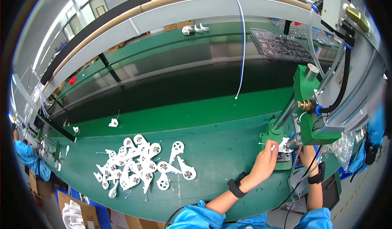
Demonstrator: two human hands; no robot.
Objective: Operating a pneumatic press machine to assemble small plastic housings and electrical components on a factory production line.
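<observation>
My left hand point(266, 161) reaches to the green press at the right, its fingers pinched on a white plastic part point(283, 146) with a thin white wire sticking out to the left. The part sits under the press's metal ram point(294, 140), over the fixture at the base. On the far side of the ram is my right hand point(307, 157), close to the press. Its fingers are mostly hidden behind the press head and a black cable, so what they hold cannot be seen. Both wrists wear black bands.
A loose heap of white plastic parts point(136, 159) with round ends and wires lies left of my hands. Beyond it run a dark conveyor belt point(175, 80) and a hanging blue-and-white tube point(243, 45). Black trays point(279, 45) lie across the belt. Another person point(28, 157) works far left.
</observation>
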